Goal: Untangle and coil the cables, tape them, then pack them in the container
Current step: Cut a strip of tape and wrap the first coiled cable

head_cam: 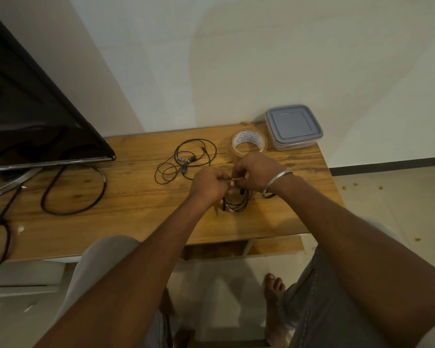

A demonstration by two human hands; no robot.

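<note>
My left hand (210, 183) and my right hand (255, 172) meet above the wooden table (136, 194), both pinching a small coil of thin black cable (236, 204) that hangs just under them; a pale strip, possibly tape, shows between the fingertips. A second black earphone cable (186, 159) lies loosely looped on the table to the left of my hands. A roll of clear tape (249, 143) stands just behind my right hand. The plastic container (294, 126) with a grey-blue lid on it sits at the table's far right corner.
A black TV screen (30, 109) stands at the left on a metal foot, with thick black power cables (73, 192) looping across the table's left part. The wall is right behind the table. My knees and a bare foot (274, 287) are below the front edge.
</note>
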